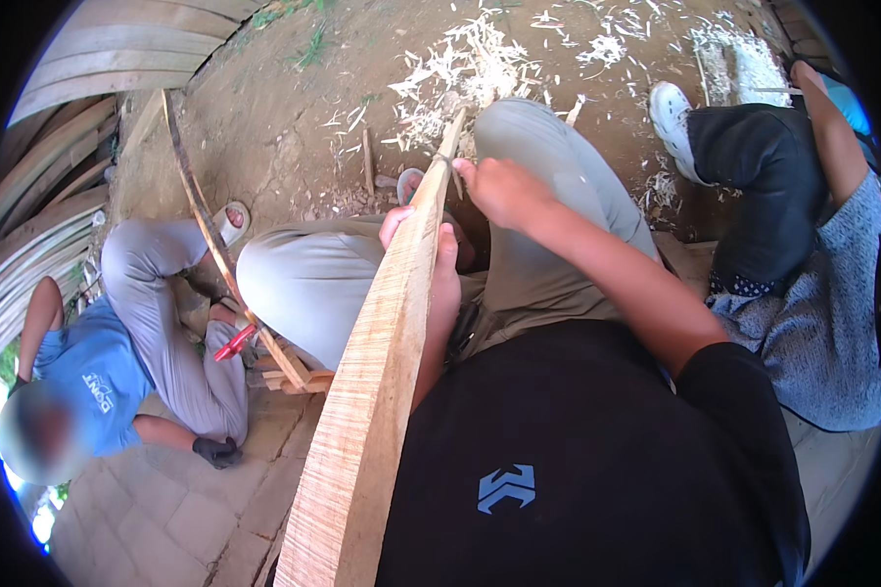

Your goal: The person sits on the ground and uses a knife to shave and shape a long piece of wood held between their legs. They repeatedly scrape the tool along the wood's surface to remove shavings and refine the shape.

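A long squared wooden beam runs from the lower edge up between my knees, narrowing to a tip at the far end. My left hand is wrapped round it from beneath, partly hidden by the wood, with fingertips showing on its left side. My right hand is closed beside the narrow end. A small dark strip lies across the wood at its fingers; it is too small to tell what it is.
Pale wood shavings are scattered on the dirt ground ahead. On the left sits a person in a blue shirt, near a long thin wooden strip and a red-handled tool. Another person's dark-covered leg is close on the right. Stacked planks stand at far left.
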{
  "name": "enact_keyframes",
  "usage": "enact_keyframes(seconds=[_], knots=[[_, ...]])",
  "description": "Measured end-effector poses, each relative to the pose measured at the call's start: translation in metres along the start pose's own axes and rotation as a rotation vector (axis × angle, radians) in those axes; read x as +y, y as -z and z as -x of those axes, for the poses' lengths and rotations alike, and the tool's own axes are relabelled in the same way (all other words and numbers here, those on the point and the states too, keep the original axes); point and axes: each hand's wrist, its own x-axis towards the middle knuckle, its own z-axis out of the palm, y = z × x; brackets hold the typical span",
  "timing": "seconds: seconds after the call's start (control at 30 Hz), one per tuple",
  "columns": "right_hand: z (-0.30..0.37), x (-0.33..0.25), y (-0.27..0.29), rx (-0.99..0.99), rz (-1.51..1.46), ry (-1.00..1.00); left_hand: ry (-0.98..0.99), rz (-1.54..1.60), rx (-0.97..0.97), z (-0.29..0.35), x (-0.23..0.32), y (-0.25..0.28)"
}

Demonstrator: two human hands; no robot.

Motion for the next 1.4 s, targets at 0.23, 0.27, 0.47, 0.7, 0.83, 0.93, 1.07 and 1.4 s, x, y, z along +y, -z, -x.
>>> enact_keyframes(seconds=[0.23,0.27,0.47,0.7,0.83,0.93,1.07,1.4], knots=[[0.024,-0.007,0.004,0.141,-0.034,-0.027,-0.037,-0.027,-0.018,0.006,0.009,-0.004],[0.032,-0.004,0.004,0.144,-0.042,-0.032,-0.046,-0.071,-0.028,0.008,0.009,-0.004],[0.037,0.007,-0.005,0.059,-0.115,-0.069,-0.057,-0.125,-0.031,0.015,0.006,-0.001],[0.035,-0.008,-0.002,0.095,-0.098,-0.026,-0.091,-0.062,-0.005,0.014,0.009,-0.005],[0.048,0.006,-0.016,0.138,0.075,0.136,-0.073,-0.11,-0.009,0.019,0.002,-0.004],[0.056,0.009,-0.021,0.087,0.07,0.099,-0.004,-0.073,-0.007,0.02,0.003,-0.005],[0.036,0.016,-0.037,0.11,0.039,0.13,0.061,0.003,0.021,0.02,0.001,-0.006],[0.046,0.018,-0.023,0.054,-0.026,0.107,-0.151,-0.47,-0.084,0.009,0.023,-0.002]])
